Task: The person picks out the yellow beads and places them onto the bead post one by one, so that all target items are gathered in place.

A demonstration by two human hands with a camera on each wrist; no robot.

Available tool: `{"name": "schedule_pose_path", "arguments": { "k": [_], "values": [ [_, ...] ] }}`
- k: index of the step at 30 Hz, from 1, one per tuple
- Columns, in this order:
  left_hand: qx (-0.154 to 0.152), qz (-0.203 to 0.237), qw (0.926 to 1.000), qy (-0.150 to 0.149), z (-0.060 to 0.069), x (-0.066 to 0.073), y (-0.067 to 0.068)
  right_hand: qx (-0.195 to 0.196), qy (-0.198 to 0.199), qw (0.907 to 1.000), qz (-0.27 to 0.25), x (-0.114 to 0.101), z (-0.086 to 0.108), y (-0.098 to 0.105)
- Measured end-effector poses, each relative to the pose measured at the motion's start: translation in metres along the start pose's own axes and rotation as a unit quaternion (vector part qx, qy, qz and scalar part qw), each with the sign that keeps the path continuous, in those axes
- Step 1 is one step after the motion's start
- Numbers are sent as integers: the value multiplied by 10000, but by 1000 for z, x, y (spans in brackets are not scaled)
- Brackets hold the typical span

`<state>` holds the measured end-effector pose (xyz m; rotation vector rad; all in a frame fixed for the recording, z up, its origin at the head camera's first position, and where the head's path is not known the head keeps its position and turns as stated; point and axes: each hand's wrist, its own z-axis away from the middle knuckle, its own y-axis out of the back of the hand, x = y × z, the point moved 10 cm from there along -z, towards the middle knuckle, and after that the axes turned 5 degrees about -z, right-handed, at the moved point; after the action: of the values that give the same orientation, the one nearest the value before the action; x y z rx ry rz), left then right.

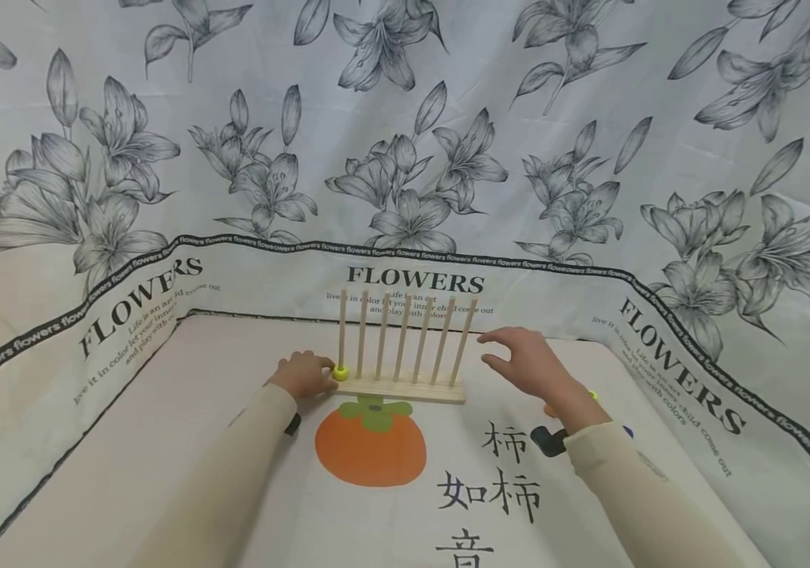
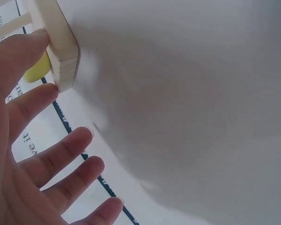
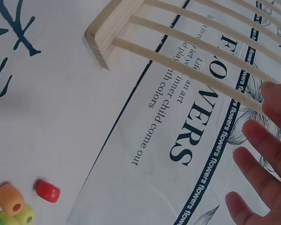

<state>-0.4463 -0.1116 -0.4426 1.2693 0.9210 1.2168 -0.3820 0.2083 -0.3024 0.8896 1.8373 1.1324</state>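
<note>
Wooden peg rack (image 1: 399, 390): we find one, standing on the white tabletop (image 1: 220, 363) between two hands. Nearest us, two cream sleeves (image 1: 234, 454) reach in past four printed characters (image 1: 491, 493), the lowest cut off, and one printed persimmon (image 1: 371, 448). The right wrist view gives us loose beads (image 3: 48, 191) that the head view mostly hides behind the arm: one red, one orange, two yellow, one green partly cropped. Only the head view shows a blue piece (image 1: 628, 431). At the rack's left end, the left hand (image 1: 303, 373) is loose, thumb and forefinger against the base beside one yellow bead (image 1: 341, 374); the left wrist view reveals its other three fingers spread. The right hand (image 1: 527, 363), relaxed and holding nothing, is near the rightmost of seven pegs (image 1: 403, 339). Farthest back, flowered cloth (image 1: 263, 47) reads FLOWERS three times.
</note>
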Motion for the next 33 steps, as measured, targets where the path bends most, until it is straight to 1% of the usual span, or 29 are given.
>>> {"name": "schedule_pose_path", "arguments": {
  "k": [5,12,18,23,29,33],
  "values": [
    [58,-50,10000,-44,-3,0,0,-21,-246,9997,-31,13,9,-4],
    [53,0,10000,-58,-1,1,-1,-54,-496,9987,107,32,21,-9],
    [53,36,10000,-66,0,1,-1,-276,-836,9960,130,52,32,-14],
    [42,15,10000,-59,-2,0,-3,-463,-1229,9913,-101,67,43,-20],
    [48,48,10000,-46,-6,-1,-6,-599,-1560,9854,-324,86,52,-27],
    [47,71,10000,-20,-7,-2,-7,-699,-1863,9785,-537,103,60,-33]
  ]
}}
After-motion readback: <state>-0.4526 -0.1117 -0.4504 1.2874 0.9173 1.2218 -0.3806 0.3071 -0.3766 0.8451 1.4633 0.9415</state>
